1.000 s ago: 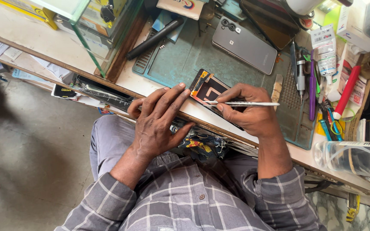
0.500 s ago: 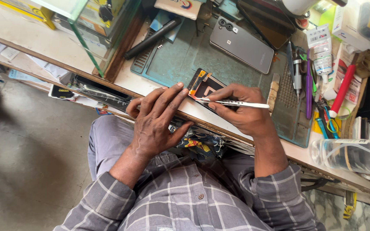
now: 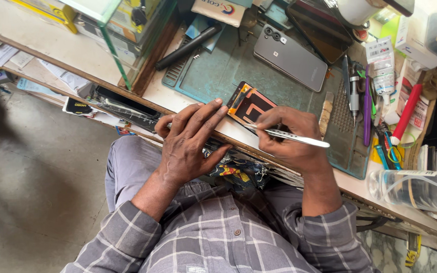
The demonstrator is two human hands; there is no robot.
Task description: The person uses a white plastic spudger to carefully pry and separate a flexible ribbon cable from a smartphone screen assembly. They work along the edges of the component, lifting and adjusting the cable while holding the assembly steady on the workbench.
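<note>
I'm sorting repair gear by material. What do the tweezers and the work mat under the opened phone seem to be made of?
The tweezers in the right hand look like bare polished metal: silvery, with a bright glint. The work mat looks like matte rubber or silicone: dull teal, scuffed, with moulded ridges at its edge.

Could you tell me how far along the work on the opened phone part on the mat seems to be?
Done: the opened phone part lies bare on the green mat, orange strips showing. In hand: the left hand steadies its near end while the right hand works metal tweezers at it. Left: a grey phone lies apart, back up, and the screwdriver lies unused beside the mat. How much remains I cannot tell.
</note>
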